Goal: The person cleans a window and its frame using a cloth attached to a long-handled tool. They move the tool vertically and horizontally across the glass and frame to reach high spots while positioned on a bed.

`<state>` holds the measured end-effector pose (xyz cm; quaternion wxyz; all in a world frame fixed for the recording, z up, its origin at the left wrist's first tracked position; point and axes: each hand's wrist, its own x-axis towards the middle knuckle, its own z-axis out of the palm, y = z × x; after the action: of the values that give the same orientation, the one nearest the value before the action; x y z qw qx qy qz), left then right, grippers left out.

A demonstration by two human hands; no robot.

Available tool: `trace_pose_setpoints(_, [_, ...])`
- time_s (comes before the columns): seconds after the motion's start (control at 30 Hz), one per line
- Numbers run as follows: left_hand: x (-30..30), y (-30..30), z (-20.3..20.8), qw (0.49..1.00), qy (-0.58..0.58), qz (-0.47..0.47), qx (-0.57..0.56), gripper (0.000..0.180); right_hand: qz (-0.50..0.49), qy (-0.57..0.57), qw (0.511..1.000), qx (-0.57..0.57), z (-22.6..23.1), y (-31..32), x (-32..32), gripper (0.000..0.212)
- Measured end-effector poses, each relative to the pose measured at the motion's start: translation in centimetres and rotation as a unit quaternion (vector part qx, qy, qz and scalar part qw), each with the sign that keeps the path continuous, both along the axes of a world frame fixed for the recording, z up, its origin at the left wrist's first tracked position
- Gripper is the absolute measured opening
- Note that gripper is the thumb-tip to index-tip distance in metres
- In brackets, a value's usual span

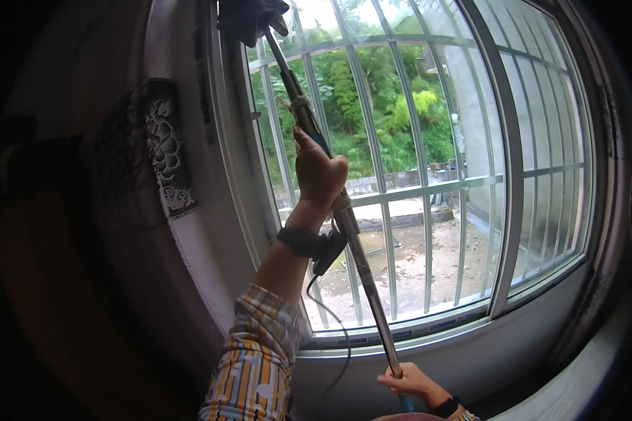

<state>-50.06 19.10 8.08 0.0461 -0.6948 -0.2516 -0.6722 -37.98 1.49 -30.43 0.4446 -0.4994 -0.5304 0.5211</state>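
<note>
A long-handled mop with a shiny metal pole slants up across the window. Its dark cloth head is at the upper left corner of the glass, partly cut off by the picture's edge. My left hand is closed around the upper part of the pole, thumb pointing up along it. Low down, near the blue end of the pole, my right hand is wrapped around it too. A black strap with a small device and a cable sits on my left wrist.
Vertical metal bars stand behind the glass, with trees and a yard outside. The window frame divides the panes, and a sill runs below. At left hangs a pale curtain with a dark floral band.
</note>
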Motion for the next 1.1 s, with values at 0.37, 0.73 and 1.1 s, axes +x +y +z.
trace_pose_setpoints(0.37, [4.7, -5.6, -19.1, 0.982, 0.007, -0.170, -0.082, 0.092, -0.082, -0.031, 0.995, -0.047, -22.4, -5.0, 2.0, 0.043])
trace_pose_setpoints(0.73, [5.3, -1.6, -1.8, 0.997, -0.038, -0.060, -0.005, 0.086, -0.095, -0.011, 0.994, 0.056, -4.2, -1.5, 4.2, 0.043])
trace_pose_setpoints(1.1, [9.1, -5.7, -8.2, 0.995, 0.073, -0.060, -0.010, 0.094, -0.001, 0.139, 0.990, 0.005, -12.7, -4.4, 3.5, 0.064])
